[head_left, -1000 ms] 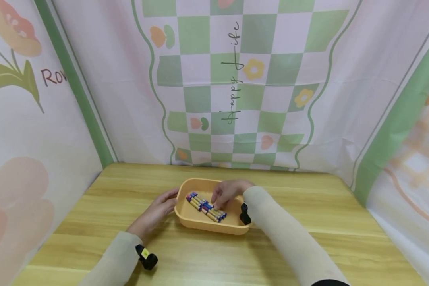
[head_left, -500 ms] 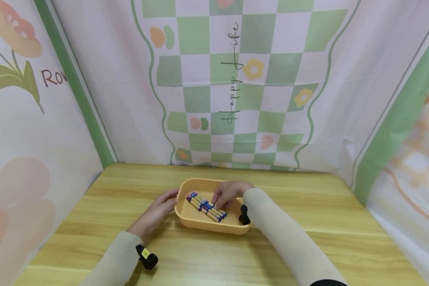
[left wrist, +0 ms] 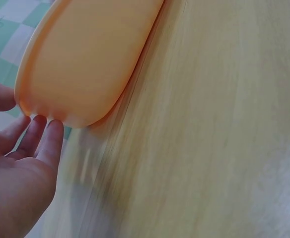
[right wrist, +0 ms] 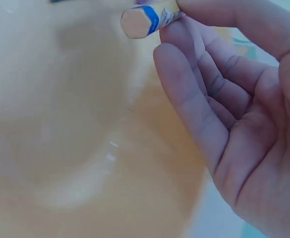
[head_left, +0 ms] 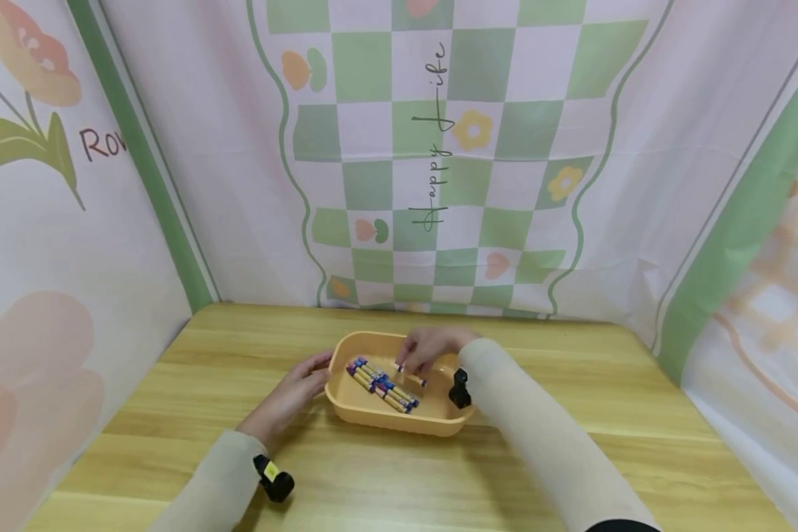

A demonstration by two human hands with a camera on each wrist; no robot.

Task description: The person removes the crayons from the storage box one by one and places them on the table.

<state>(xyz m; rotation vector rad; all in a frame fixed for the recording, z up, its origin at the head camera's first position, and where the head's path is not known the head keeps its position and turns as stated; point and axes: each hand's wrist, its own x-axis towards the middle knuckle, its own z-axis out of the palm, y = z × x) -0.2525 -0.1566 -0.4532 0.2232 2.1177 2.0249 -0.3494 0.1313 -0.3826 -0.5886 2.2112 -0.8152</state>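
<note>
A yellow-orange plastic basket [head_left: 399, 423] stands on the table, holding several crayons [head_left: 364, 374] with yellowish wrappers and blue bands, laid side by side in slanting rows. My right hand [head_left: 432, 347] is over the inside of the basket and pinches one crayon [right wrist: 157, 19] between thumb and fingertips. Its flat pale-orange end with a blue band points toward the right wrist camera; the fingers cover part of it. At the basket's left end, my left hand [head_left: 304, 379] touches the outer wall with its fingertips [left wrist: 53, 130], just below the rim.
The wood-grain table [head_left: 239, 347] runs back to a curtain [head_left: 432, 177] with green and white checks. Floral cloth [head_left: 40, 295] hangs on the left side and more cloth on the right.
My right hand has lifted slightly and moved back, drawing one crayon away from the row to the right. The left hand and the basket stay in nearly the same place.
</note>
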